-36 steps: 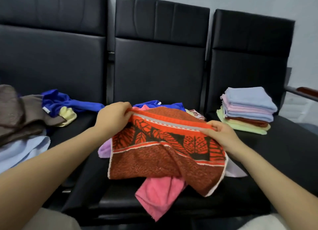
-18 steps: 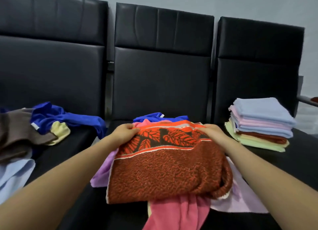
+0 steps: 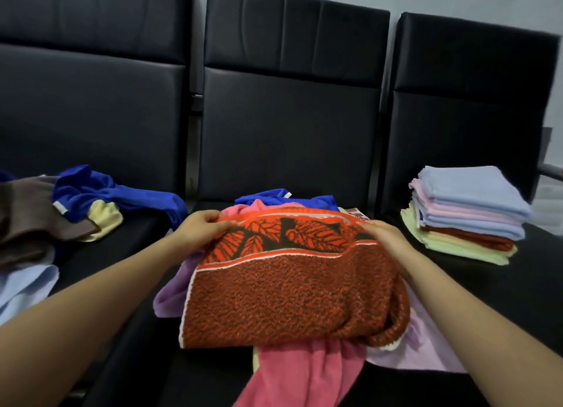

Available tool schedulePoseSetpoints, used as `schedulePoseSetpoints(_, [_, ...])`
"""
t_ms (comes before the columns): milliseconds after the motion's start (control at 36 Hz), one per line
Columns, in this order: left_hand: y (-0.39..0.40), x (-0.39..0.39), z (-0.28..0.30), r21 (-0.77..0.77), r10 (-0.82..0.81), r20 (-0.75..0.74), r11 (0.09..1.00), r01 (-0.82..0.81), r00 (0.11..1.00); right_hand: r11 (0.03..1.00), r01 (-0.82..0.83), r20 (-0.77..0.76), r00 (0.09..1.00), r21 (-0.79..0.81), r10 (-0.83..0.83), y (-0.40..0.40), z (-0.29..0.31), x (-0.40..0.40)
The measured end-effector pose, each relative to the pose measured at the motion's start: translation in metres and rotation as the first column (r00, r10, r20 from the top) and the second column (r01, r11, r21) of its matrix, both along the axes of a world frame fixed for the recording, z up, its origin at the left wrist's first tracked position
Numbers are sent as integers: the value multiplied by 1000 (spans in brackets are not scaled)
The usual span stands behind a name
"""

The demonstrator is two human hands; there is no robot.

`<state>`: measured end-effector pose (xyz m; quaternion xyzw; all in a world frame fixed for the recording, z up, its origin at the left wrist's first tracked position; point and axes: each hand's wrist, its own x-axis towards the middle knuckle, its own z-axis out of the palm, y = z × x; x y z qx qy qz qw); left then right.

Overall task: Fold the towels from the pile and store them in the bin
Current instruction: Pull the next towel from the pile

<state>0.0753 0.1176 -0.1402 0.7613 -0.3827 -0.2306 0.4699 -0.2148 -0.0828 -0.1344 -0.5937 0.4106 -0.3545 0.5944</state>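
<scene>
Three black padded chairs point(image 3: 289, 126) in a row, backs upright; the middle seat taken as the landmark, its front edge cut off at the bottom of the frame.

On the middle seat, a rust-red towel point(image 3: 289, 291) with an orange leaf band along its far edge, folded over on itself. Long axis running left to right across the seat, leaf band pointing toward the chair back, folded bulk sagging toward the viewer, right end rolled under. Lying on top of loose towels: a pink towel point(image 3: 304, 373) spilling off the front of the seat, a purple towel point(image 3: 170, 297) poking out at the left, a pale lilac towel point(image 3: 426, 345) at the right, a blue towel point(image 3: 323, 200) behind. Most of each hidden under the red one.

On the seat to the right of the middle one, a neat stack point(image 3: 466, 217) of folded towels, light blue on top, pale yellow-green at the bottom.

On the seat to the left, an unfolded pile point(image 3: 61, 217) of brown, blue, yellow and light blue cloth, cut off at the frame's left edge.

Left hand point(image 3: 201, 227) pinching the far left corner of the red towel, fingers curled over the band. Right hand point(image 3: 387, 236) gripping the far right corner, fingertips buried in the cloth and hard to make out.

No bin in view.
</scene>
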Motion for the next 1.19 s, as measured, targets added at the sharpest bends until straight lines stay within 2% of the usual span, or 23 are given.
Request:
schedulePoseSetpoints(111, [8,0,0,2,32,-56,999,-32,998,995,-11,58,998,100,5,4,-2,-5])
schedulePoseSetpoints(278, [11,-5,1,37,76,-119,997,-72,990,995,99,200,975,-11,-95,7,6,-7])
schedulePoseSetpoints(389, [10,-5,1,85,101,-136,992,-90,986,996,86,214,973,16,-87,10,7,-4])
schedulePoseSetpoints(444, [13,-8,7,60,118,-106,992,-112,987,994,106,231,967,24,-109,14,11,-4])
schedulePoseSetpoints(556, [19,-22,21,-136,167,-95,974,-179,981,982,187,285,943,-22,-173,27,32,-11])
schedulePoseSetpoints(639, [32,-35,49,-321,198,-176,914,-247,964,963,253,301,929,-93,-215,43,53,-20])
schedulePoseSetpoints(722, [48,-45,82,-436,211,-223,852,-291,952,926,292,287,932,-241,-220,60,84,-30])
schedulePoseSetpoints(806, [59,-55,120,-526,186,-249,798,-294,950,895,313,364,912,-318,-189,77,131,-36])
schedulePoseSetpoints(889, [68,-67,166,-606,179,-269,732,-311,946,934,257,499,860,-249,-104,94,178,-38])
schedulePoseSetpoints(944, [75,-71,197,-642,171,-299,692,-330,939,954,197,534,844,-225,-48,103,203,-40])
schedulePoseSetpoints(1028, [91,-76,236,-669,140,-310,671,-321,940,953,168,512,859,-252,-15,113,235,-47])
schedulePoseSetpoints(1111, [105,-74,260,-688,82,-321,665,-292,943,983,-1,453,887,-181,85,119,255,-57])
schedulePoseSetpoints(1194, [113,-72,269,-669,-42,-345,712,-214,938,985,-136,405,899,-107,168,125,263,-66])
